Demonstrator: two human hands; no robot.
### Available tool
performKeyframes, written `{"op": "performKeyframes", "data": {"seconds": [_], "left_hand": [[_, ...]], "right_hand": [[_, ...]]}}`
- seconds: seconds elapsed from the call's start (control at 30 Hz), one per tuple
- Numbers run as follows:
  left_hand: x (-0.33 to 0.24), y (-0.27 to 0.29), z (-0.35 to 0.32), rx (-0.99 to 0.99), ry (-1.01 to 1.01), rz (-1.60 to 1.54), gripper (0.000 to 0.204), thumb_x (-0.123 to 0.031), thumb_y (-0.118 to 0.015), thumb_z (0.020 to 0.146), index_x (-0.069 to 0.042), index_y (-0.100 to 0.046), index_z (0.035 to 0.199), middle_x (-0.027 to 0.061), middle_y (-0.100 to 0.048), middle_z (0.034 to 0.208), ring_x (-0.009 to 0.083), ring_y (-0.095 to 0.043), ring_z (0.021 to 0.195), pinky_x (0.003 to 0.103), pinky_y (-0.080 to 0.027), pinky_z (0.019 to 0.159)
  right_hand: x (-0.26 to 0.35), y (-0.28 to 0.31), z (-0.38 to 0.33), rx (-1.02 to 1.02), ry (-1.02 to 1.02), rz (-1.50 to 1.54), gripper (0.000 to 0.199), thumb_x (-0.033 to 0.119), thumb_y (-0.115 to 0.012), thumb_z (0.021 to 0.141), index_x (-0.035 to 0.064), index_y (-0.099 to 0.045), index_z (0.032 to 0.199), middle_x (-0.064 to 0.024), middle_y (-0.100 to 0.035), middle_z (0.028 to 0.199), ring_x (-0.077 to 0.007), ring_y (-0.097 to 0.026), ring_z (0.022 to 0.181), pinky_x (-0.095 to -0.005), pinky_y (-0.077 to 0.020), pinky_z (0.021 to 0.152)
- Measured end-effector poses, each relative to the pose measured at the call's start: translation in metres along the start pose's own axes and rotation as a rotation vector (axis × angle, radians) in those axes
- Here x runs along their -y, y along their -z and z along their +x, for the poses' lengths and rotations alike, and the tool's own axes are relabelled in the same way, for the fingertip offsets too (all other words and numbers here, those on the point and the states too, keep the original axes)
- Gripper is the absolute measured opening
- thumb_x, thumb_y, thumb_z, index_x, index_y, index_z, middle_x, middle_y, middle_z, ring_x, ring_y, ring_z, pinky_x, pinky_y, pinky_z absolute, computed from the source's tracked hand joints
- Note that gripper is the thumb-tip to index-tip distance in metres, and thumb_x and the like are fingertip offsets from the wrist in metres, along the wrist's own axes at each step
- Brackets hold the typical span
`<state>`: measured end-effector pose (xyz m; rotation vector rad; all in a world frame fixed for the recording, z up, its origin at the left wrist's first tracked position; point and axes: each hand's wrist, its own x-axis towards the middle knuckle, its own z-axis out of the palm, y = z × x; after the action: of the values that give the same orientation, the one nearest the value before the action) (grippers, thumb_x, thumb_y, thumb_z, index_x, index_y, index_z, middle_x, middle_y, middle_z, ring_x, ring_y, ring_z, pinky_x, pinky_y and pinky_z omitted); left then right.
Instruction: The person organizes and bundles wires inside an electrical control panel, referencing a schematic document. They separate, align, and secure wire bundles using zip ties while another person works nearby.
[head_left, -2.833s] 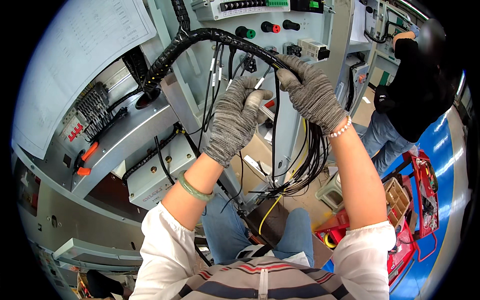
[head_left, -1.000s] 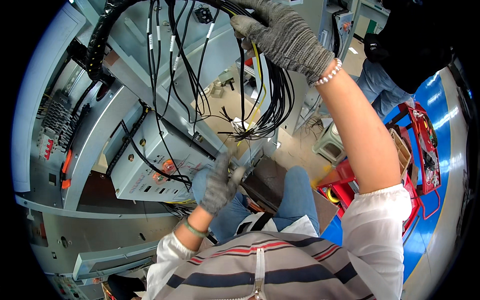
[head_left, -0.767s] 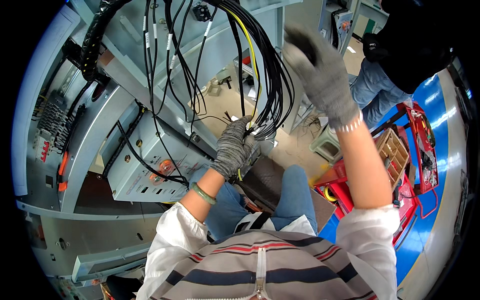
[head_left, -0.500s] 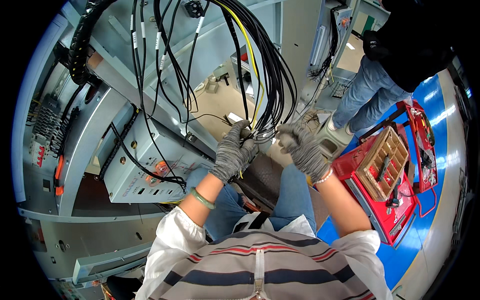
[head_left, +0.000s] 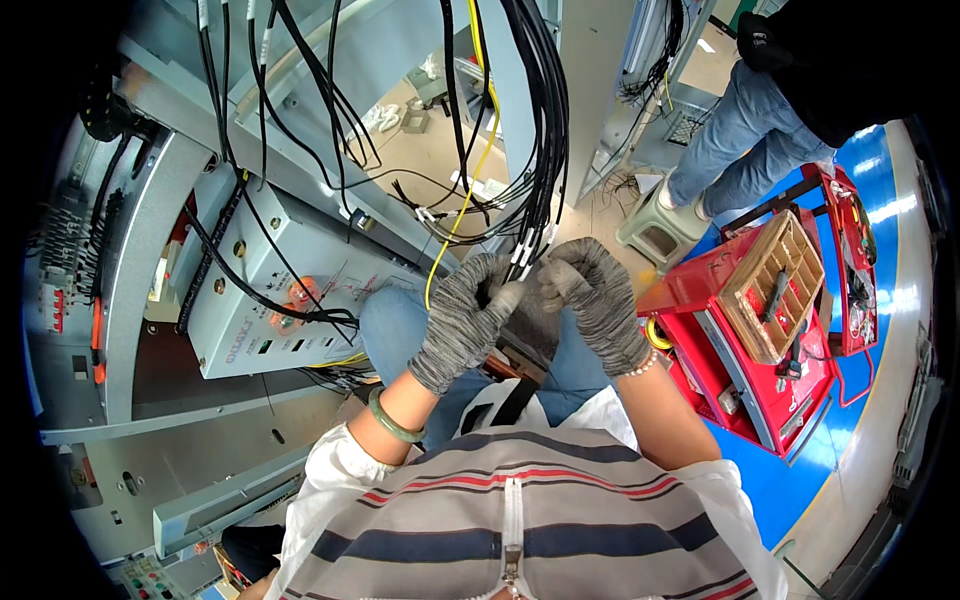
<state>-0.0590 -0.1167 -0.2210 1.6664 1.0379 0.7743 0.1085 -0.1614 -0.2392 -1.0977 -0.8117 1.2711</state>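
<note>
A bundle of black wires (head_left: 540, 130) hangs down from the top of the view, with white marker sleeves (head_left: 521, 258) near its lower ends. My left hand (head_left: 463, 318), in a grey knitted glove, is closed around those ends, thumb on top. Right beside it my right hand (head_left: 597, 303), gloved alike, has its fingers curled in a pinch at the wire ends. What lies between those fingertips is hidden. A yellow wire (head_left: 462, 215) and several loose black wires droop to the left of the bundle, outside my grip.
On the left stands a grey metal cabinet frame (head_left: 170, 270) with a light grey equipment box (head_left: 270, 290). To the right is a red tool cart (head_left: 740, 370) bearing a wooden divided tray (head_left: 770, 290). Beyond it, a person in jeans (head_left: 740, 140) stands on a pale stool (head_left: 660, 228).
My right hand has come closer to my left at the wire ends. The yellow wire and some black wires now hang apart, left of the bundle. The view has shifted somewhat.
</note>
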Motion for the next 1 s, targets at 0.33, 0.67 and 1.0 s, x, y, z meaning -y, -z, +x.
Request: {"op": "performKeyframes", "data": {"seconds": [0.33,0.67,1.0], "left_hand": [[0.005,-0.015,-0.015,-0.099,-0.031,-0.082,0.024,-0.012,-0.067,0.078,-0.001,-0.058,0.097,0.0027,-0.052,0.075,0.0095,-0.049,0.067,0.025,-0.045,0.063],[0.011,-0.01,-0.02,-0.07,-0.21,0.033,0.028,-0.007,-0.065,0.077,0.0,-0.056,0.103,0.0097,-0.054,0.092,0.0154,-0.054,0.079,0.028,-0.047,0.069],[-0.006,-0.006,-0.022,-0.003,0.275,-0.429,0.02,-0.011,-0.061,0.083,-0.003,-0.058,0.102,-0.001,-0.056,0.08,0.0058,-0.05,0.069,0.02,-0.044,0.062]], "right_hand": [[0.008,-0.009,-0.001,0.018,0.137,-0.2,0.016,0.011,-0.066,0.078,0.002,-0.056,0.086,-0.0032,-0.059,0.073,-0.0097,-0.054,0.067,-0.023,-0.0455,0.061],[0.01,-0.006,-0.002,0.037,0.112,-0.132,0.016,0.007,-0.067,0.077,0.001,-0.054,0.085,-0.0038,-0.059,0.074,-0.0096,-0.055,0.062,-0.0226,-0.0463,0.058],[0.009,0.0,-0.004,0.103,0.078,0.014,0.014,0.009,-0.062,0.083,-0.0012,-0.058,0.092,-0.0051,-0.061,0.079,-0.0088,-0.057,0.064,-0.021,-0.0471,0.056]]}}
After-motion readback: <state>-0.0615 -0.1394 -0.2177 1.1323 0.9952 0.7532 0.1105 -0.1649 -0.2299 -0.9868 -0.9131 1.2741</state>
